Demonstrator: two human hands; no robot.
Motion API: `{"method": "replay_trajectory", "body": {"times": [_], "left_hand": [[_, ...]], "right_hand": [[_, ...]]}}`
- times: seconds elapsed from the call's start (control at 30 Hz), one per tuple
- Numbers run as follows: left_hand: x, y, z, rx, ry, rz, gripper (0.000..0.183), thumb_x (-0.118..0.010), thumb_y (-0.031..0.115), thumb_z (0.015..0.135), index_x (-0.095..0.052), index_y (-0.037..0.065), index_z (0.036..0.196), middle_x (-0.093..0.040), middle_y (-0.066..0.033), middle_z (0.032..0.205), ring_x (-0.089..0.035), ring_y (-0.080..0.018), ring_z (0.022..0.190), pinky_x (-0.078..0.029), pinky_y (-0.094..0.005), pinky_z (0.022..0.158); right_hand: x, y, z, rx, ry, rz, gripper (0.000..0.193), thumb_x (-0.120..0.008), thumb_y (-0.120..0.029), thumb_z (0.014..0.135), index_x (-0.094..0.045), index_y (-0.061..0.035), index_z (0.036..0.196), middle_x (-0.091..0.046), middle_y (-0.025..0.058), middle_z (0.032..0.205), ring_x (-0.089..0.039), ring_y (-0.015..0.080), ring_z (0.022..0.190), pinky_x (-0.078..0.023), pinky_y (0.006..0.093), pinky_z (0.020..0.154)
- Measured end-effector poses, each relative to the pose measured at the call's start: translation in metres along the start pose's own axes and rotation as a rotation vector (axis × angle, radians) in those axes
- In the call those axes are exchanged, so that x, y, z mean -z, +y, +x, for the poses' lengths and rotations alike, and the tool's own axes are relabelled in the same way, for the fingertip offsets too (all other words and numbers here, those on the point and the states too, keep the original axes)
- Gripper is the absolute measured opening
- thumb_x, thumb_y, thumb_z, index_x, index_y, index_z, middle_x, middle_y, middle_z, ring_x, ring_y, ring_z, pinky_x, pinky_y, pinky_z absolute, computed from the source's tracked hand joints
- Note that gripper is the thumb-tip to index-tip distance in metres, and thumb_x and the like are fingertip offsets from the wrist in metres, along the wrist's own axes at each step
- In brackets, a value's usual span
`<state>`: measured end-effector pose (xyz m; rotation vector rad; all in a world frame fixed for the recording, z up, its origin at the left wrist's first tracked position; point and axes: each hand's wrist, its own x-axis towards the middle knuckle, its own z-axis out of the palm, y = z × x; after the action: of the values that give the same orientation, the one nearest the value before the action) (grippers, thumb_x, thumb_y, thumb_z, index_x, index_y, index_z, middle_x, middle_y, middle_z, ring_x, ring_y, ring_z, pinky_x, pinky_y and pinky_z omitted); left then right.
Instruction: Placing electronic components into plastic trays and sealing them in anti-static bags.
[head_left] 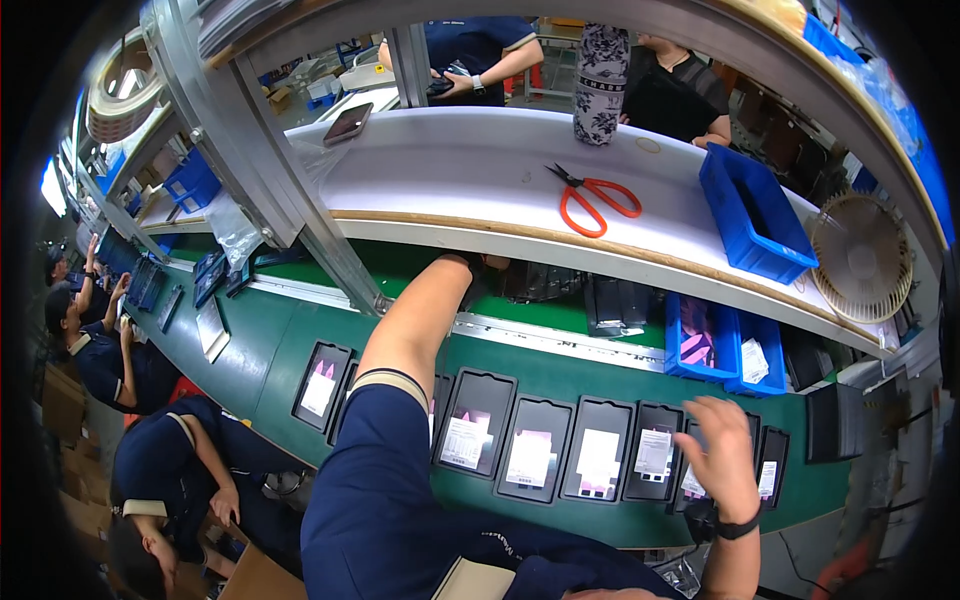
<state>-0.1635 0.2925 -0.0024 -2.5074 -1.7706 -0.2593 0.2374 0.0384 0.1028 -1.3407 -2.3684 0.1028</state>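
Note:
My left arm (415, 310) stretches forward over the green bench and under the white shelf. The shelf's edge and shadow hide most of its hand, so its fingers do not show. Dark plastic-wrapped pieces (545, 283) lie beside it on the green surface. My right hand (725, 455) hovers over the right end of a row of black trays, fingers apart and holding nothing. Below it is a black tray (690, 487), partly covered by the hand. To its left, another tray (655, 455) holds a flat panel and a white printed slip, as do several others in the row.
Orange-handled scissors (597, 200), a patterned bottle (601, 90), a phone (348, 122) and a blue bin (757, 215) stand or lie on the shelf. Two blue bins (700, 372) sit beneath it. A metal post (270, 170) rises left. Co-workers sit left and stand behind.

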Motion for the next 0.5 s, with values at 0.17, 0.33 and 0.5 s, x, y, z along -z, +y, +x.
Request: {"method": "replay_trajectory", "body": {"times": [0.17, 0.33, 0.5], "left_hand": [[-0.008, -0.007, -0.018, 0.012, 0.136, -0.111, 0.038, -0.053, 0.004, 0.076, -0.056, -0.001, 0.113, -0.055, -0.0244, 0.115, -0.051, -0.0381, 0.112, -0.043, -0.0409, 0.093], [0.007, -0.014, -0.05, 0.044, 0.284, -0.161, 0.035, -0.053, 0.004, 0.076, -0.058, -0.001, 0.11, -0.057, -0.0246, 0.112, -0.052, -0.0386, 0.11, -0.043, -0.0418, 0.092], [0.091, 0.014, -0.181, 0.044, 0.26, -0.29, 0.034, -0.05, -0.002, 0.077, -0.06, 0.006, 0.108, -0.066, -0.0135, 0.095, -0.063, -0.0341, 0.084, -0.052, -0.0414, 0.069]], "right_hand": [[-0.06, -0.036, 0.102, 0.316, -0.279, 0.074, 0.03, -0.071, -0.017, 0.071, -0.062, -0.0013, 0.095, -0.062, 0.0162, 0.092, -0.059, 0.0332, 0.091, -0.046, 0.04, 0.081], [-0.156, -0.053, 0.207, 0.298, -0.33, -0.04, 0.041, -0.064, -0.002, 0.067, -0.057, 0.0011, 0.107, -0.06, 0.0189, 0.098, -0.057, 0.0354, 0.098, -0.045, 0.0424, 0.088], [-0.202, -0.061, 0.256, 0.301, -0.412, -0.113, 0.065, -0.064, -0.005, 0.061, -0.051, -0.0069, 0.125, -0.043, 0.0241, 0.131, -0.038, 0.0391, 0.125, -0.034, 0.0429, 0.104]]}}
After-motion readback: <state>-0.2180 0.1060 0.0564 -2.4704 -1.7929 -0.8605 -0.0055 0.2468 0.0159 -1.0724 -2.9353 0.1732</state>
